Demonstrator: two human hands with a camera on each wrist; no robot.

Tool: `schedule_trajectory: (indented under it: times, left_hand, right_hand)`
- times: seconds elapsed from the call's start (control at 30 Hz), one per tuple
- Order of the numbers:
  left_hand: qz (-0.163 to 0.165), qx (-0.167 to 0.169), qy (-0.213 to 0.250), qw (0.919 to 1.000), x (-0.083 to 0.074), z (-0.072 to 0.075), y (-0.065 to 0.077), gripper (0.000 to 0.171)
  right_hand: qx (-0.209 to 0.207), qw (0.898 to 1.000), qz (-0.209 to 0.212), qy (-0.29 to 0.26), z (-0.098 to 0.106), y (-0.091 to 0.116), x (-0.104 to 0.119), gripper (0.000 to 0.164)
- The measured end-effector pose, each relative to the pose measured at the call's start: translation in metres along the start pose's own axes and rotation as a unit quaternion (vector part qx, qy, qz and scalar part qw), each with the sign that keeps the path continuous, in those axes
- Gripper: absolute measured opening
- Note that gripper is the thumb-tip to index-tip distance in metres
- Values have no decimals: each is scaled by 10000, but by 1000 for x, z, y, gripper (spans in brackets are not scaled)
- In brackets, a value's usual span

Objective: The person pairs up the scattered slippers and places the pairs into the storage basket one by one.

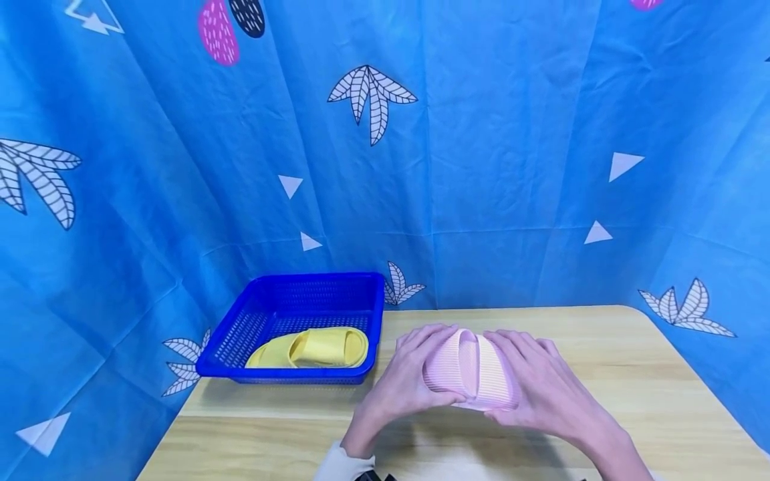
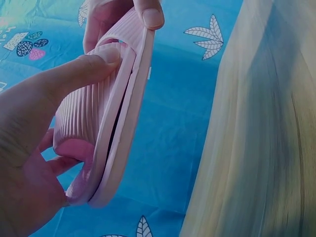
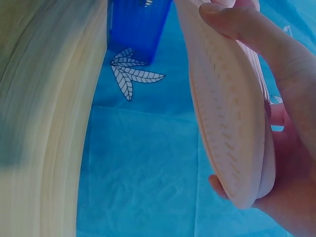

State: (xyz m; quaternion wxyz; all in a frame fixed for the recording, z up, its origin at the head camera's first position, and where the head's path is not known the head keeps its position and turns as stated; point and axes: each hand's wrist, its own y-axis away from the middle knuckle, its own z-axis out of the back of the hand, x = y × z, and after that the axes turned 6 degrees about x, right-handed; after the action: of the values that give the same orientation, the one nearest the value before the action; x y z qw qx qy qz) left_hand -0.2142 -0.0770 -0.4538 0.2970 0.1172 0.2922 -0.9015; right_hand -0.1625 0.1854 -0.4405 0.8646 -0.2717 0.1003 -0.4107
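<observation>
Both hands hold a pair of pink ribbed slippers (image 1: 445,369) above the table. In the left wrist view the two slippers (image 2: 84,116) lie pressed together with their edges side by side, one nested along the other. My left hand (image 1: 402,381) grips the left end, its thumb (image 2: 91,69) over a ribbed strap. My right hand (image 1: 544,391) holds the right end, with the thumb across the edge. The patterned sole (image 3: 224,106) of one slipper faces the right wrist camera.
A blue plastic basket (image 1: 374,334) stands at the table's back left. Yellow slippers (image 1: 327,347) lie inside it. Behind the wooden table (image 1: 631,374) hangs a blue curtain (image 1: 499,167) with leaf and triangle prints, close to the back edge.
</observation>
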Motion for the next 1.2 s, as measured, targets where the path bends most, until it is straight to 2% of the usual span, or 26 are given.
schedule_trajectory:
  times: [0.23,0.53,0.7,0.83,0.93,1.07,1.2]
  left_hand:
    - [25,26,-188,9998,3,-1,-1,105]
    - [10,78,-554,9984,7,8,-1,107]
    - [-65,-9,-812,9967,7,12,0,104]
    - [-87,-94,-918,9957,8,15,8,98]
    - [23,-143,-973,9952,10,18,15,91]
    - [217,-200,-1273,9914,11,21,24,77]
    - [258,-401,-1419,9887,15,22,35,68]
  right_hand:
    - [70,9999,-93,1,-1,0,-3,107]
    - [97,9999,-72,-91,-2,-8,-2,104]
    - [147,9996,-158,-158,-2,-8,-1,105]
    - [157,9995,-211,-182,-3,-6,-2,106]
    - [156,9992,-297,-197,-3,-3,-3,108]
    - [190,9987,-432,-210,-3,-1,-4,109]
    - [229,9979,-528,-282,-3,1,-4,108]
